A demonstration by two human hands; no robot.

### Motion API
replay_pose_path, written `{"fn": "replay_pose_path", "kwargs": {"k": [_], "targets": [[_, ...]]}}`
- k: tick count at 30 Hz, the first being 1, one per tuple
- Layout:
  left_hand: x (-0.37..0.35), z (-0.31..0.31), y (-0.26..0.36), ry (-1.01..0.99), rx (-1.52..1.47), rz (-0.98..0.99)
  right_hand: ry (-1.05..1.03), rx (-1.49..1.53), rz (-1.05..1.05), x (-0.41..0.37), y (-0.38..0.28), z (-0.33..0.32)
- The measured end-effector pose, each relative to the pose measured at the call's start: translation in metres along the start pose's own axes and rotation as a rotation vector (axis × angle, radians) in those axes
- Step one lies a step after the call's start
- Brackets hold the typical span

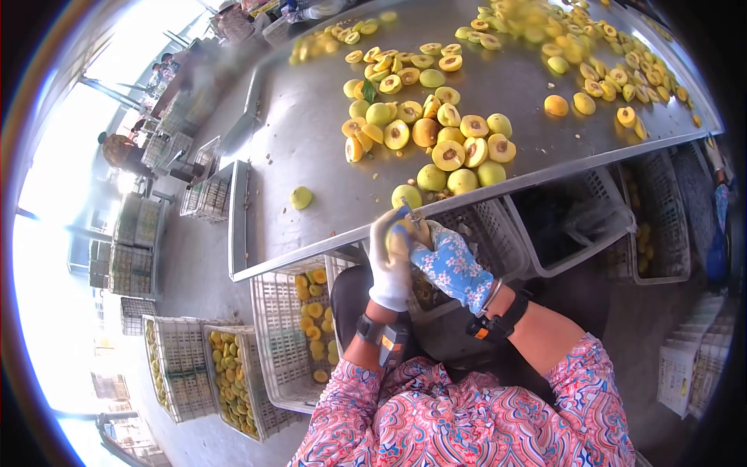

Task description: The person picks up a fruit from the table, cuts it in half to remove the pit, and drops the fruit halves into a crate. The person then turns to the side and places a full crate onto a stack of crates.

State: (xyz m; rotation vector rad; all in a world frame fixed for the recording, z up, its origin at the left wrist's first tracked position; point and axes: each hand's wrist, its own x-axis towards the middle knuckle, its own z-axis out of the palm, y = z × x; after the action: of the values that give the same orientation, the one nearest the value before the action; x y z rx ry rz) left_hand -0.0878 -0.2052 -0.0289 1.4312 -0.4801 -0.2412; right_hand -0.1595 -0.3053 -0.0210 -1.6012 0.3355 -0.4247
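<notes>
At the table's near edge, my left hand (387,261), in a white glove, closes around a yellow peach (398,236). Right beside it is my right hand (453,263), in a blue flowered glove, with its fingers closed on a small metal tool (408,210). The tool touches or lies very near the peach; its exact kind is too small and blurred to tell. Just beyond the hands, a whole greenish-yellow peach (406,195) sits at the table edge. Behind it spreads a pile of whole and halved peaches (449,154), some with pits showing.
The metal table (299,226) has a raised rim. One lone peach (300,198) lies at left, and more halves (615,78) lie far right. Under the edge stand a crate with peach halves (268,350) and a grey bin (572,218). Filled crates (233,381) stand on the floor at left.
</notes>
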Motion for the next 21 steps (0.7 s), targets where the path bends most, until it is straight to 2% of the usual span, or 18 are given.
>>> {"fn": "replay_pose_path", "kwargs": {"k": [1, 2, 5, 6, 9, 15, 19, 21], "targets": [[0.0, -0.001, 0.001, 0.019, -0.105, -0.104, -0.015, 0.003, 0.002, -0.003, -0.007, -0.003], [0.004, -0.005, 0.001, 0.013, -0.159, -0.106, -0.032, 0.007, 0.005, -0.006, -0.011, -0.006], [0.013, -0.012, -0.003, -0.003, -0.353, -0.046, -0.067, -0.236, -0.005, -0.011, -0.012, -0.011], [0.012, -0.012, 0.004, -0.096, -0.284, 0.005, -0.061, -0.244, -0.024, -0.014, -0.012, -0.009], [0.012, -0.017, 0.01, -0.157, -0.286, -0.033, -0.132, -0.494, -0.021, -0.023, -0.012, -0.006], [0.012, -0.014, 0.011, -0.073, -0.383, -0.228, -0.122, -0.479, -0.026, -0.025, -0.008, -0.002], [0.009, -0.01, 0.01, 0.005, -0.238, -0.139, -0.1, -0.255, -0.108, -0.024, 0.004, 0.009], [0.009, -0.008, 0.005, 0.056, -0.114, -0.04, -0.143, -0.343, -0.124, -0.023, 0.002, 0.008]]}}
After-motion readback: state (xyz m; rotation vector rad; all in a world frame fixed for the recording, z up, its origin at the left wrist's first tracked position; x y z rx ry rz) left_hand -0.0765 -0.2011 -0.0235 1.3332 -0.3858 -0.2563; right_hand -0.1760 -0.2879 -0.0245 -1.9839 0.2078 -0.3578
